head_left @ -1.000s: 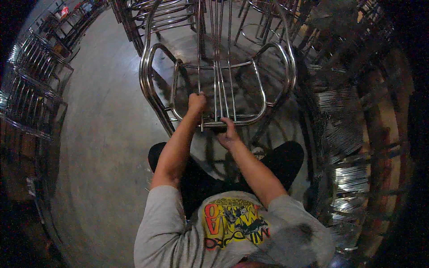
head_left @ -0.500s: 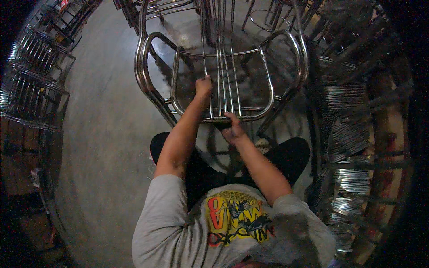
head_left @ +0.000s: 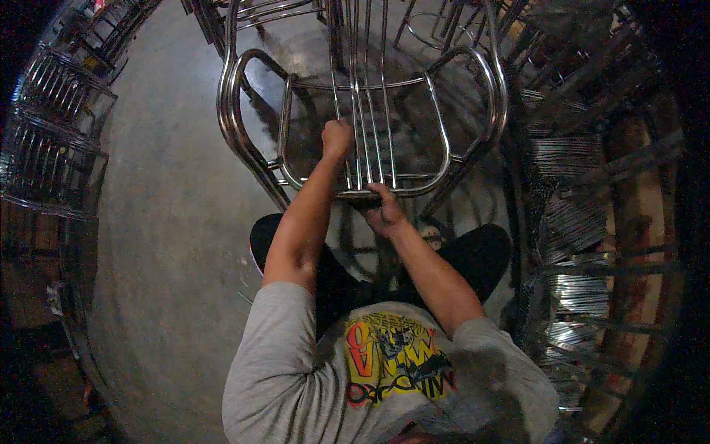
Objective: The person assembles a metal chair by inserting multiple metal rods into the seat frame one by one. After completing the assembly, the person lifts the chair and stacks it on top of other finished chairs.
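Note:
A shiny metal chair frame (head_left: 444,126) with curved tubular arms stands right before me. Several slim metal rods (head_left: 386,126) run lengthwise over its seat opening down to the front rail (head_left: 420,192). My left hand (head_left: 337,138) is closed around the leftmost rod (head_left: 333,81), above the seat opening. At the front rail, my right hand (head_left: 385,212) has its thumb on top by the rod ends and its other fingers underneath, partly hidden. Its grip closes on the rail.
Stacked metal chair frames (head_left: 52,155) line the left side. On the right, a rack holds bundles of metal rods (head_left: 580,296). More metal frames with a round ring (head_left: 425,33) stand beyond the chair. Grey concrete floor (head_left: 163,222) lies to my left.
The chair frame sits slightly farther left in view, and the upper parts of the rods have shifted a little. Both hands keep nearly the same places and grips.

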The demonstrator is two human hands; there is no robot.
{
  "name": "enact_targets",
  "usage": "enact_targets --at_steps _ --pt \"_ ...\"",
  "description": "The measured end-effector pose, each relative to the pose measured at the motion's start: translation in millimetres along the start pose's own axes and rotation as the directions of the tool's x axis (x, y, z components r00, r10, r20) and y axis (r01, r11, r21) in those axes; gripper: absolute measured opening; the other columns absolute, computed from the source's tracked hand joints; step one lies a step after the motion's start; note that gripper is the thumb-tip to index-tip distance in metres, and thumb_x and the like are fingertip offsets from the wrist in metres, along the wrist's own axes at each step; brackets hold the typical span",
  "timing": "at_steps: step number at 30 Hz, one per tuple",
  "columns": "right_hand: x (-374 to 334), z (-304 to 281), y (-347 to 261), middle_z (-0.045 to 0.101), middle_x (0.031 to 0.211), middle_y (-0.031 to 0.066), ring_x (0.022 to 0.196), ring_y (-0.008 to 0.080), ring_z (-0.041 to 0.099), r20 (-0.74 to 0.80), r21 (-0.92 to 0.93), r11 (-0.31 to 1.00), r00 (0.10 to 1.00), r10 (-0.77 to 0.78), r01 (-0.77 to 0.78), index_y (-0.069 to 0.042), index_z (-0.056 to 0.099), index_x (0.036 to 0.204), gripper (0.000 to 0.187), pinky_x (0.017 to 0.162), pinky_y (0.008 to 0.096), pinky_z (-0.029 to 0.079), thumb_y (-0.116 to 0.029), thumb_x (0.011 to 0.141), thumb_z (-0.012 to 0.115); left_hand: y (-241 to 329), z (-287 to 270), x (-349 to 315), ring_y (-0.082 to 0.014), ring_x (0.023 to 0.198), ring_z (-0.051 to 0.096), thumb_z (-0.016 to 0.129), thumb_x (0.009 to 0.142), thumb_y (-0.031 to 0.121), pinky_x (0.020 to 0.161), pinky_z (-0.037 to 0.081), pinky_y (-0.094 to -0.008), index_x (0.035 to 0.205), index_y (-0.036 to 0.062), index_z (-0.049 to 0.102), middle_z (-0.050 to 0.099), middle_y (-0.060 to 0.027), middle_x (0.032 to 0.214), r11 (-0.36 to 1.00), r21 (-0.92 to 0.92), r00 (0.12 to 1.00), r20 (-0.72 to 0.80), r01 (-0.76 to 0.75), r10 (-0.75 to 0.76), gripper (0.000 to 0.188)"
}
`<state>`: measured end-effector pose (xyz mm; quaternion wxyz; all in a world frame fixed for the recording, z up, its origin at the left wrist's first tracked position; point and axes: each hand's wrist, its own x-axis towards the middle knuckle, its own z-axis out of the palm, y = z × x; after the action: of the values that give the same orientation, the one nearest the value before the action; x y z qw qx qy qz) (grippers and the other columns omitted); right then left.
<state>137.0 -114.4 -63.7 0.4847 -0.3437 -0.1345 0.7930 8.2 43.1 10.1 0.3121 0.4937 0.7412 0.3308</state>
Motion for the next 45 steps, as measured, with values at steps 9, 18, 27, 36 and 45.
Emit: enact_targets --at_steps 9,18,27,36,45 --pt "-9.8 25.4 -8.6 0.065 0.098 0.0105 0.097 0.0248 0.061 0.009 0.184 0.980 0.997 0.074 -0.074 -0.002 0.060 0.101 0.030 0.098 0.0373 0.042 -0.025 0.082 0.063 16.4 -21.8 -23.9 -0.0453 0.098 0.061 0.051 0.086 0.020 0.085 0.049 -0.0501 0.094 -0.0017 0.066 0.063 -0.0296 0.102 0.990 0.114 0.992 0.110 -0.082 0.069 0.028" --pt "-25.6 42.2 -20.3 0.065 0.094 0.0081 0.086 0.0223 0.061 0.026 0.193 0.977 0.996 0.086 -0.089 -0.004 0.060 0.100 0.026 0.083 0.0356 0.049 -0.021 0.081 0.064 -20.8 -0.3 -7.2 -0.0427 0.092 0.063 0.057 0.082 0.022 0.080 0.051 -0.0494 0.095 -0.0039 0.063 0.065 -0.0235 0.097 0.938 0.238 0.957 0.204 -0.253 0.206 0.029" --pt "-121.7 19.2 -96.5 0.062 0.116 0.0131 0.087 0.0217 0.065 0.084 -0.811 0.571 0.991 -0.102 0.128 -0.002 0.052 0.128 0.067 0.078 0.0381 0.051 -0.047 0.081 0.071 -29.4 -4.4 0.5 -0.0450 0.089 0.063 0.042 0.095 0.039 0.078 0.046 -0.0501 0.090 -0.0047 0.064 0.065 -0.0266 0.086 0.947 0.125 0.935 0.239 -0.297 0.262 0.049" --pt "-285.1 -202.8 -285.1 0.064 0.108 0.0244 0.101 0.0376 0.062 -0.427 -0.696 0.049 0.359 -0.830 -0.717 0.005 0.057 0.117 0.046 0.089 0.0427 0.048 -0.022 0.080 0.067 -59.3 18.2 35.0 -0.0481 0.098 0.059 0.045 0.093 0.043 0.085 0.044 -0.0498 0.102 -0.0101 0.060 0.062 -0.0334 0.099 0.962 0.141 0.960 0.193 -0.234 0.205 0.056" --pt "-312.7 -247.1 -248.7 0.063 0.105 0.0268 0.099 0.0428 0.059 -0.404 -0.689 0.054 0.322 -0.856 -0.723 0.004 0.059 0.111 0.040 0.083 0.0474 0.047 -0.028 0.086 0.063 -46.0 4.2 17.4 -0.0471 0.097 0.059 0.046 0.093 0.047 0.085 0.044 -0.0480 0.103 -0.0064 0.061 0.063 -0.0292 0.100 0.953 0.034 0.934 0.214 -0.301 0.287 0.056"
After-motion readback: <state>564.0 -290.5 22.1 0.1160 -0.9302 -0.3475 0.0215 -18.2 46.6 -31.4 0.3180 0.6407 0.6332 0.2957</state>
